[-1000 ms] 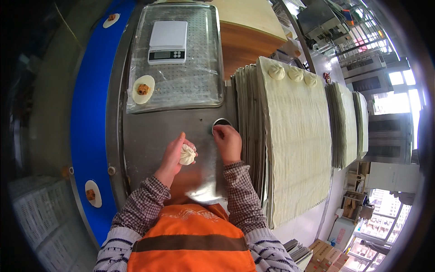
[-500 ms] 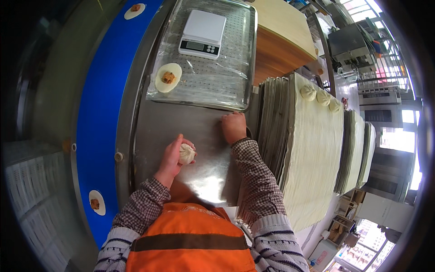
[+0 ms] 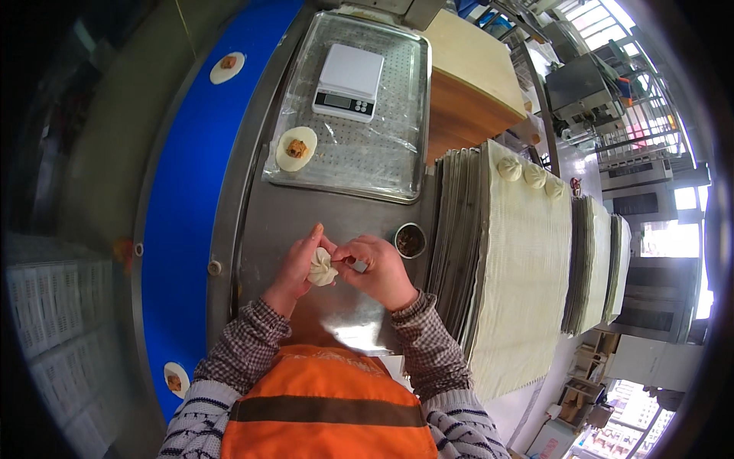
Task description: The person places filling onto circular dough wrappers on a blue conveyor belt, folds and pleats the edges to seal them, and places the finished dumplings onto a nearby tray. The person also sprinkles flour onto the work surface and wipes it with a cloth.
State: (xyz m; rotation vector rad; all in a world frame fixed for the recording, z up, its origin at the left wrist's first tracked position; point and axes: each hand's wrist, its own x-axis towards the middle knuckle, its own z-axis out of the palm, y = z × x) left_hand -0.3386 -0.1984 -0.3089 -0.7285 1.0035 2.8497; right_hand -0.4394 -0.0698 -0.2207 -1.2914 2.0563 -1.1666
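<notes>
A pleated white bun rests in my left hand, whose fingers curl round its side. My right hand is beside it, thumb and forefinger pinched together at the bun's top edge. What the pinch holds, if anything, is too small to make out. Just right of that hand stands a small round metal tin with dark bits inside. Both hands are above the steel worktop.
Beyond the hands, a plastic-lined metal tray carries a white scale and a filled dough round. More filled rounds lie on the blue belt at left. Cloth-topped stacked trays at right bear three buns.
My right hand has come back from over the tin to the bun, uncovering the tin. The bun stays in my left hand. The filled rounds on the blue belt have shifted nearer.
</notes>
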